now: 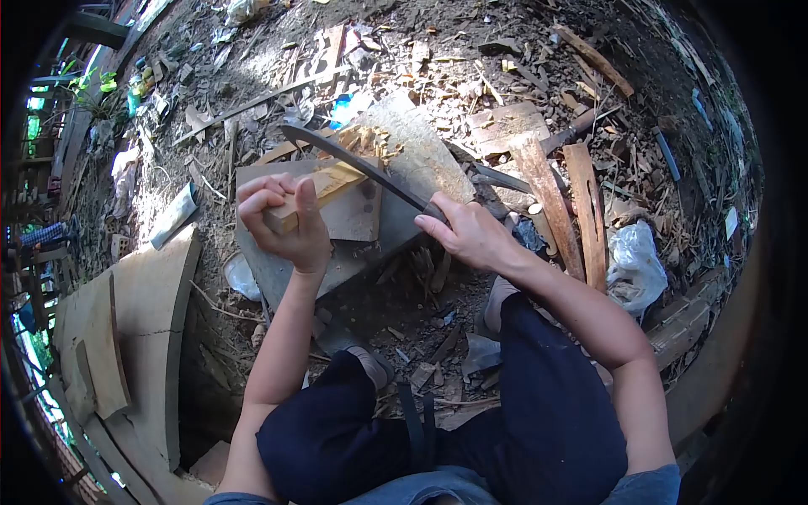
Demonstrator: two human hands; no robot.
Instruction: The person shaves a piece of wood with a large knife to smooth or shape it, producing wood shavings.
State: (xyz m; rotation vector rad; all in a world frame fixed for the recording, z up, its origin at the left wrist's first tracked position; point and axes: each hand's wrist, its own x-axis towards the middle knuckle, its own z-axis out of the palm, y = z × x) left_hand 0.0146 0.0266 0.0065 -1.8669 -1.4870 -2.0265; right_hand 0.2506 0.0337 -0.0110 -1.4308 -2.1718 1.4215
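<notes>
From where I stand, the wood (337, 180) is a pale yellow length, slanted over a flat board (358, 223) on a grey, rough-faced block (429, 160). I judge it stiff, fairly light, dry to the grip and liable to splinter; the squared near end offers the sounder hold, clear of the blade. The left hand (290, 215) is wrapped around that end. The right hand (461, 229) is closed around the handle of a machete (358, 160), dark, slim and curved towards the tip, which crosses the wood; contact cannot be confirmed. Ragged chips (374, 139) lie just beyond. Further out: coarse split timbers (581, 219), a crumpled, translucent bag (637, 263) and littered soil.
</notes>
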